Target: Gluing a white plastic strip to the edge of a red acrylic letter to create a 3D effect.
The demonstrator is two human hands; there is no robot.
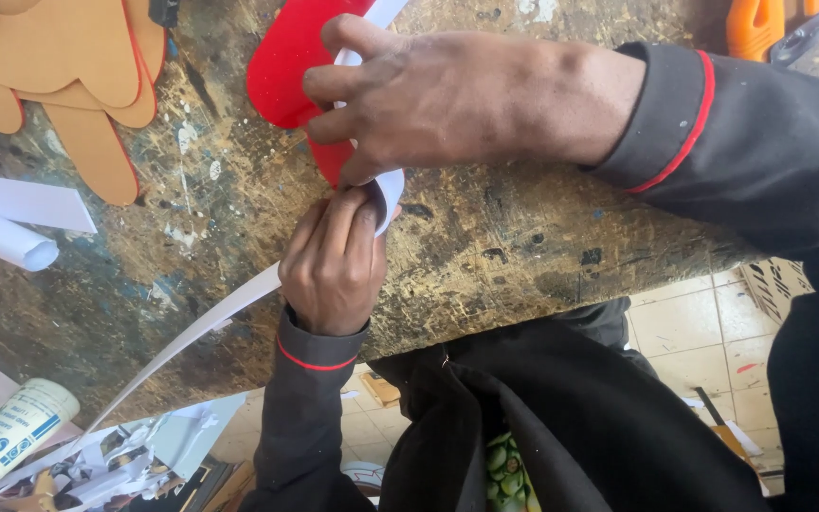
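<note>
Head view, from the near edge outward: black cloth at the person's lap fills the bottom, with tiled floor beside it, and a rolled paper tube lies at the near left corner. Just beyond, the left hand comes up over the near edge of the worn, paint-spattered table, its fingers curled shut and pinching the end of a long white strip. That strip is the thing to watch: its long axis runs on a slant, from the near left up to the pinch point at the middle, and there it curls back in a tight loop against the fingers. Directly beyond and touching, the right hand reaches in from the right with its sleeve trimmed in red; its fingers are bent closed over the white loop and over a red cut-out sheet that lies under it. So the strip's free length trails away to the left of both hands, nearer the left one, while its worked end sits between the two. Farther left lie white paper rolls, then tan hand-shaped cut-outs at the far left corner. An orange tool shows at the far right.
</note>
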